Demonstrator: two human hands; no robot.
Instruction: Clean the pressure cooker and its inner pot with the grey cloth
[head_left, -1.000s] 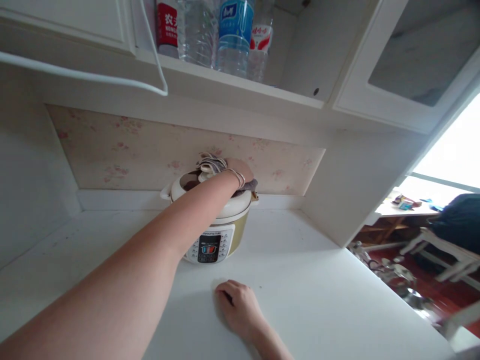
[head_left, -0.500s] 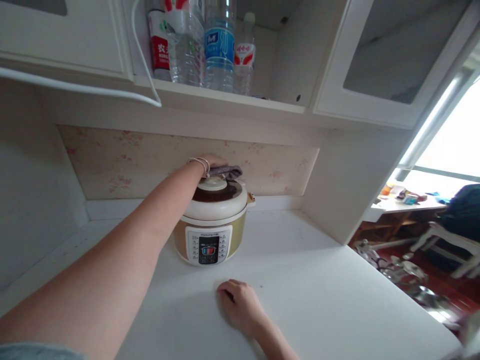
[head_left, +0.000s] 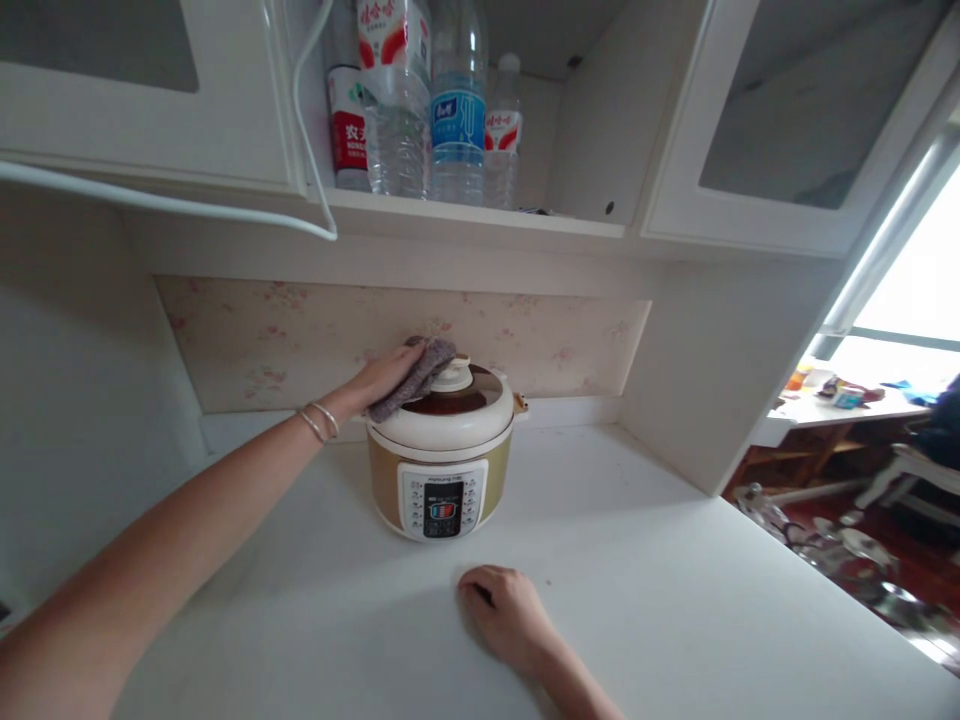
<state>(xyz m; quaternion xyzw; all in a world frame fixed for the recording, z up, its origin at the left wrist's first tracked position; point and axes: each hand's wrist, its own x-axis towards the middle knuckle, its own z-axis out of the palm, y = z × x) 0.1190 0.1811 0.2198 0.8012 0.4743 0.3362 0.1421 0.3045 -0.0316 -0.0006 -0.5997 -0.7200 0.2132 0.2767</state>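
A gold and white electric pressure cooker (head_left: pixel 444 470) stands at the back of a white counter (head_left: pixel 645 590). My left hand (head_left: pixel 384 372) presses a grey cloth (head_left: pixel 414 377) against the left side of the cooker's lid; bracelets circle that wrist. My right hand (head_left: pixel 504 617) rests on the counter in front of the cooker, knuckles up and fingers curled under, with nothing seen in it.
An open cupboard shelf (head_left: pixel 480 212) above holds several plastic bottles (head_left: pixel 455 105). Closed cupboard doors (head_left: pixel 142 100) flank it, and a white cable (head_left: pixel 187 205) runs beneath. A floral backsplash (head_left: pixel 247 340) lies behind the cooker. To the right, a bright window and cluttered furniture (head_left: pixel 847 400).
My left hand has swept the cloth from the right rear of the lid round the back to its left side. The view has tilted upward. The right hand has stayed put.
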